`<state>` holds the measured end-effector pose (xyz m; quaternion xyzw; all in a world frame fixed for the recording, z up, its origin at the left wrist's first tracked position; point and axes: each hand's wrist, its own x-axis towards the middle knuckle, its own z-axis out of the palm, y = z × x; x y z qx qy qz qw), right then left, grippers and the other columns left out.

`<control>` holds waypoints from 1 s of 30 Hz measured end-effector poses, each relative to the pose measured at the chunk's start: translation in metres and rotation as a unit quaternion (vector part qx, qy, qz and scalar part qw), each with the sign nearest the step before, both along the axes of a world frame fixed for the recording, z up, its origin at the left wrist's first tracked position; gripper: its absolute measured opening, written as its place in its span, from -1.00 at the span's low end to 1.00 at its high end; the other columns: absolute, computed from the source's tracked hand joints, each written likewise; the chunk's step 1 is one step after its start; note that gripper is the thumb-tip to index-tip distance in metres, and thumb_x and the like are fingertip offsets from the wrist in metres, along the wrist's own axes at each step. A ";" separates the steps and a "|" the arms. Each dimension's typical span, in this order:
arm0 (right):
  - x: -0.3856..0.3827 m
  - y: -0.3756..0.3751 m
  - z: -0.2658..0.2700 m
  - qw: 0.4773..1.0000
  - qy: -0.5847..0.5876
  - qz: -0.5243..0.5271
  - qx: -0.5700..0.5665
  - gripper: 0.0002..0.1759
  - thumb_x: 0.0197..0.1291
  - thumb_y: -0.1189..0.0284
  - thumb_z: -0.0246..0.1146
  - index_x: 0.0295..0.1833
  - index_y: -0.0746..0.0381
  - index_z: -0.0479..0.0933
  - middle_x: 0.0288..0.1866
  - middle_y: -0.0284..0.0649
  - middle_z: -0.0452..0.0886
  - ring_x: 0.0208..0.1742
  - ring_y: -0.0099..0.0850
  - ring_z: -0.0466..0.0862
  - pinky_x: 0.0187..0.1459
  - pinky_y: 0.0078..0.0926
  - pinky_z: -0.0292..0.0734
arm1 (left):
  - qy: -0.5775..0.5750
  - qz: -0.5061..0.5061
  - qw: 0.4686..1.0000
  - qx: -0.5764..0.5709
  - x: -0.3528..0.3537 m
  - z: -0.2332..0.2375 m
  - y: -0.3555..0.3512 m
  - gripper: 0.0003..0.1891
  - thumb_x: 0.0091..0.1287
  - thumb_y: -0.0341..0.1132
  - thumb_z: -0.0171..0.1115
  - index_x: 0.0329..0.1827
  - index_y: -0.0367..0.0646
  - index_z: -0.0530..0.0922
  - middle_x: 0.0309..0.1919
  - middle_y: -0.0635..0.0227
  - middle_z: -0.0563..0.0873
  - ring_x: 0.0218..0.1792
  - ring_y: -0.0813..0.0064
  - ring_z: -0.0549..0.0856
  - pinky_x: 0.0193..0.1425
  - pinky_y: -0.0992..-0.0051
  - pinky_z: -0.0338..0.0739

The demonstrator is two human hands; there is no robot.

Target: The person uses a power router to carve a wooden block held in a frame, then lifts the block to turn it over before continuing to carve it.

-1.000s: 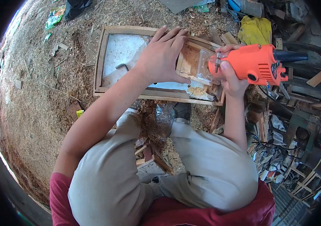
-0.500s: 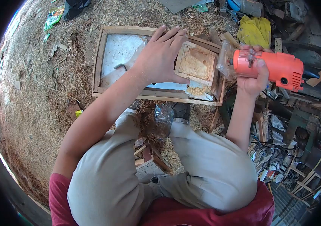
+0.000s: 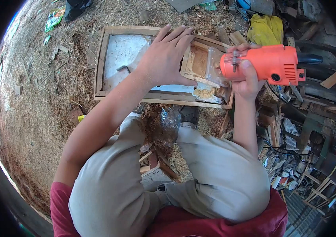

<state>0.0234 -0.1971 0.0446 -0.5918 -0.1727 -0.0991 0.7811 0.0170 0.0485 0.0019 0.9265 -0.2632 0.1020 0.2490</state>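
My right hand [image 3: 247,77] is wrapped round an orange-red trim router [image 3: 274,65], which lies on its side with its clear base facing left. That base overlaps the right part of a small square wooden frame [image 3: 195,55]. Along the frame's left side, my left hand [image 3: 167,57] holds it, fingers at the top and thumb at the lower corner. The frame rests inside a larger wooden-edged tray [image 3: 130,29] with a pale, worn bottom. A bent hex key [image 3: 123,68] lies in the tray, left of my wrist. The router's bit is hidden from view.
Sawdust [image 3: 37,118] covers the ground on the left. A yellow cloth [image 3: 266,31] lies at the upper right, near wood scraps and cables. A clear plastic bottle [image 3: 170,118] is between my feet, below the tray. Wood offcuts [image 3: 160,168] lie between my legs.
My right hand has brought the router left, from beside the small frame to over its right part. My left hand stays on the frame, nearly unmoved.
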 end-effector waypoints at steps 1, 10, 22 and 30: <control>0.000 0.002 -0.001 1.000 0.000 0.001 -0.007 -0.41 0.17 0.57 0.37 0.31 0.31 0.38 0.06 0.03 0.64 0.09 -0.15 0.72 0.25 0.00 0.67 | 0.002 -0.001 1.000 -0.003 0.000 0.000 0.001 0.25 -0.09 0.41 0.61 0.55 -0.29 0.36 0.63 0.11 0.40 0.70 0.12 0.25 0.83 0.03 0.01; 0.003 0.002 -0.004 0.995 -0.025 -0.003 -0.097 -0.43 0.20 0.54 0.35 0.33 0.29 0.37 0.09 0.01 0.65 0.10 -0.10 0.74 0.22 0.00 0.69 | -0.008 -0.006 1.000 -0.022 0.001 -0.004 0.002 0.24 -0.09 0.42 0.61 0.51 -0.32 0.38 0.61 0.08 0.42 0.68 0.08 0.29 0.81 0.03 0.03; 0.007 0.007 0.001 0.993 -0.025 -0.036 -0.106 -0.48 0.18 0.55 0.35 0.25 0.32 0.41 0.05 0.03 0.65 0.07 -0.11 0.75 0.22 -0.03 0.70 | -0.018 -0.005 1.000 -0.016 0.002 -0.006 0.002 0.24 -0.11 0.45 0.60 0.49 -0.34 0.40 0.61 0.09 0.42 0.68 0.11 0.31 0.82 0.03 0.02; 0.011 0.010 -0.002 0.994 -0.047 -0.043 -0.091 -0.49 0.15 0.56 0.42 0.22 0.35 0.47 0.01 -0.08 0.64 0.07 -0.27 0.70 0.18 -0.18 0.68 | -0.015 -0.005 1.000 -0.017 0.003 -0.007 0.002 0.24 -0.11 0.45 0.60 0.48 -0.33 0.41 0.60 0.08 0.43 0.68 0.10 0.31 0.82 0.03 0.03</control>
